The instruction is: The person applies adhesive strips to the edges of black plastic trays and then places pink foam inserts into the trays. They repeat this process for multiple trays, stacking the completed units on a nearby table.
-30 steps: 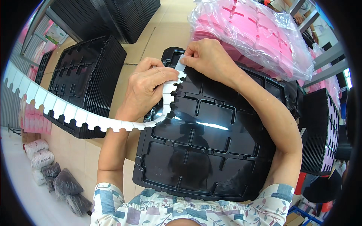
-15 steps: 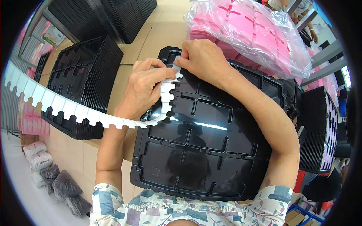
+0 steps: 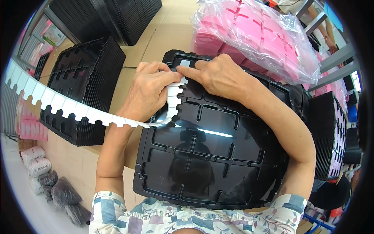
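The left hand (image 3: 148, 91) pinches a long, white, toothed flexible strip (image 3: 82, 111) that arcs away leftward; its near end lies between the hands, over a glossy black plastic tray (image 3: 210, 171); the right hand (image 3: 222, 76), forefinger extended, grips unclearly

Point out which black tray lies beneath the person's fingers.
The black tray before the patterned shirt, with the left hand and right hand at its far-left corner; other black trays sit in stacks to either side.

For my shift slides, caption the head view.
Left hand pinching a white notched strip, right hand beside it, over a black tray.
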Action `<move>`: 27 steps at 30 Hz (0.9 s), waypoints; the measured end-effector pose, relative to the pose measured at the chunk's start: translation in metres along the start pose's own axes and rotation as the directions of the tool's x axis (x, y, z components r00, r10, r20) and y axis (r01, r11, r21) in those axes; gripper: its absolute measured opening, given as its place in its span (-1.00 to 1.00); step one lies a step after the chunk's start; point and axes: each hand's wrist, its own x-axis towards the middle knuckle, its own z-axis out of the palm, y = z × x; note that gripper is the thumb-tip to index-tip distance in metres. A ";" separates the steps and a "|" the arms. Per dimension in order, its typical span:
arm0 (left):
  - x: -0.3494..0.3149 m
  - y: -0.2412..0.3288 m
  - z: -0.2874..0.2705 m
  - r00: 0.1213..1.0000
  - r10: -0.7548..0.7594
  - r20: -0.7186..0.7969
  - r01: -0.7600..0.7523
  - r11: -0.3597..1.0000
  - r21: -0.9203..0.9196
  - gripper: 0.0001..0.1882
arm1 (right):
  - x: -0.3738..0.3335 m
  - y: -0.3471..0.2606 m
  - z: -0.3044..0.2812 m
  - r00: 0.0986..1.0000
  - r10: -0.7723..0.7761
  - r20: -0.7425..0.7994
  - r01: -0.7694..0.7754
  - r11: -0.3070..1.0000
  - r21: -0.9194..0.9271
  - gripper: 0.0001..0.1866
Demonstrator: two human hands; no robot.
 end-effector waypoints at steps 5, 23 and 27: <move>0.000 0.003 0.000 0.999 -0.033 -0.023 0.032 0.999 -0.038 -0.78 | -0.005 0.003 0.002 0.999 -0.046 0.012 0.045 0.996 0.070 -0.58; 0.031 -0.052 0.039 0.927 -0.374 0.033 0.334 0.781 -0.528 -0.85 | 0.004 0.012 -0.007 0.956 0.223 0.189 -0.268 0.925 0.268 -0.60; 0.032 -0.049 0.039 0.915 -0.399 0.054 0.370 0.782 -0.502 -0.87 | 0.003 0.012 -0.006 0.962 0.206 0.178 -0.245 0.940 0.236 -0.61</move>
